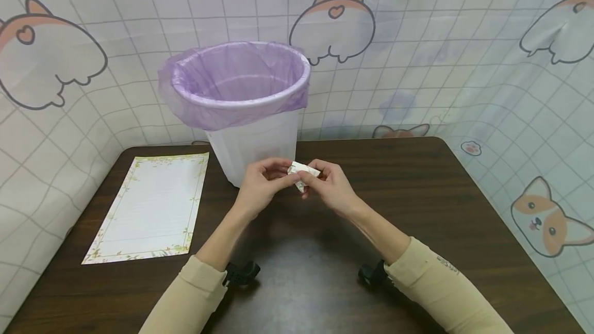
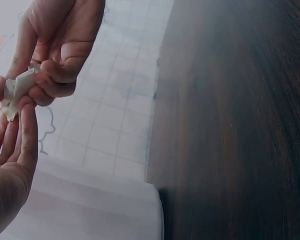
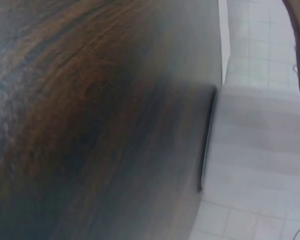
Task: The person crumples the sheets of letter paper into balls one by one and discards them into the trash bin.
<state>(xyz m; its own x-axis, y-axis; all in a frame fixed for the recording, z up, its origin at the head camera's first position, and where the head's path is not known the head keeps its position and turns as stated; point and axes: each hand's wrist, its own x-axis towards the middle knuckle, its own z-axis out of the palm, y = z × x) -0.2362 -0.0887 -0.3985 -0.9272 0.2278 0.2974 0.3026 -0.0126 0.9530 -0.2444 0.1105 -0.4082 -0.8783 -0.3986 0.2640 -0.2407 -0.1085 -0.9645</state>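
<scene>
— On your left, a sheet point(image 1: 148, 205) lies on the bench point(image 1: 417, 210); right of it stands the bin point(image 1: 255, 140).
— Just in front of that, your left grip point(image 1: 265, 183) pinches one side of the wad point(image 1: 302, 167), and your right grip point(image 1: 335, 189) the other, above the bench.
— You seem to be folding or crumpling it; I can't tell which.
— Then your next move likely calls for even pressure from both grips on its loose corners.

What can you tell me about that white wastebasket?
The white wastebasket looks plastic and tapers toward its base. A sheer purple liner covers its inner walls and folds over the rounded rim. It stands upright on the dark tabletop, toward the back, beside floral-bordered stationery. The left hand partly hides its base; whether they touch is unclear.
</scene>
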